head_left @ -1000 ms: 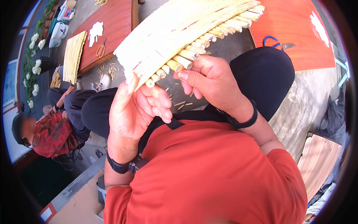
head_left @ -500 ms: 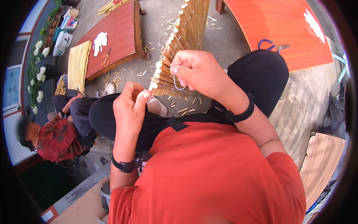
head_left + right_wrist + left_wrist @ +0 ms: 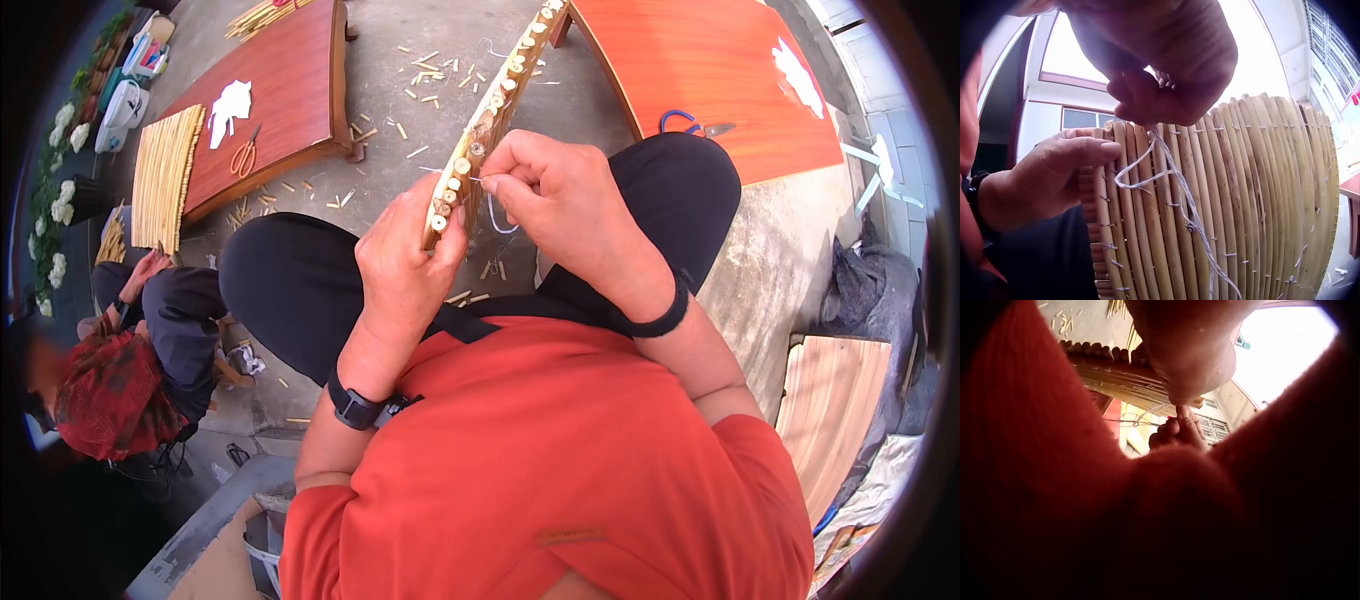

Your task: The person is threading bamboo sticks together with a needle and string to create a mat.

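A mat of thin, reed-like sticks [image 3: 1229,187], stitched with rows of thread, stands nearly edge-on in the head view, its cut stick ends [image 3: 497,100] facing up. My left hand [image 3: 408,255] grips its near edge, with the thumb on the stitched face in the right wrist view. On the other side, my right hand [image 3: 580,210] pinches the end of a thin, needle-like piece close to the stick ends. Pale twine [image 3: 1179,181] hangs in a loop below the right fingers and down across the sticks. The left wrist view is mostly blocked by red cloth.
At right, blue-handled scissors [image 3: 695,125] and a white cloth [image 3: 797,75] lie on an orange table [image 3: 700,60]. A darker table [image 3: 275,95] at left bears orange-handled scissors [image 3: 245,152]. Another stick mat [image 3: 165,175] leans there beside a seated person [image 3: 120,390]. Stick offcuts litter the floor.
The mat has swung from showing its broad pale face to standing nearly edge-on. My left hand has closed around its near edge. My right hand has come to the stick ends with the twine.
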Available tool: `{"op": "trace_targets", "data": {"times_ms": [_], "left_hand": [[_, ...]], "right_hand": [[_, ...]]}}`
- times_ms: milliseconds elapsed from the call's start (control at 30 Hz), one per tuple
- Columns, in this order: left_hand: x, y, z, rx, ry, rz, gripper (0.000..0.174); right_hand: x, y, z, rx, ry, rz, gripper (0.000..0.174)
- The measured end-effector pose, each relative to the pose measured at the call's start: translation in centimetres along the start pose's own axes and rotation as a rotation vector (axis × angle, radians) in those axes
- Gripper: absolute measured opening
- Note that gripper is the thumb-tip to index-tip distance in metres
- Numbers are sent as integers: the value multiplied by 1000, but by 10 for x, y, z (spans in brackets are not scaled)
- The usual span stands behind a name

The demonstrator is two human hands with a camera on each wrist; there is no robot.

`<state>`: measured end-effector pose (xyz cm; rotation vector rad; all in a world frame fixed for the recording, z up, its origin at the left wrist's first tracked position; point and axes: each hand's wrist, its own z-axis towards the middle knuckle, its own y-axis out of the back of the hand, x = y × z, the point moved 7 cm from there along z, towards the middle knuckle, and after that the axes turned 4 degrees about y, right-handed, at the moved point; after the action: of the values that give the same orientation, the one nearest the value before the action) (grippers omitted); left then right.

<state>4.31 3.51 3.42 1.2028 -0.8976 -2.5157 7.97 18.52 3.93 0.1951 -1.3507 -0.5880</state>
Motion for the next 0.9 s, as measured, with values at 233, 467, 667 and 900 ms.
{"op": "trace_targets", "data": {"times_ms": [233,467,667,900], "left_hand": [[16,10,13,52,-54,-32,31],[21,15,10,-23,-70,-107,30],[22,12,11,16,-61,-41,33],[22,11,11,-17,-70,-96,28]], "right_hand": [[15,-18,6,-168,70,-92,5],[25,-29,3,-204,52,-235,24],[33,-32,9,-205,47,-379,32],[42,-39,7,-156,70,-361,32]]}}
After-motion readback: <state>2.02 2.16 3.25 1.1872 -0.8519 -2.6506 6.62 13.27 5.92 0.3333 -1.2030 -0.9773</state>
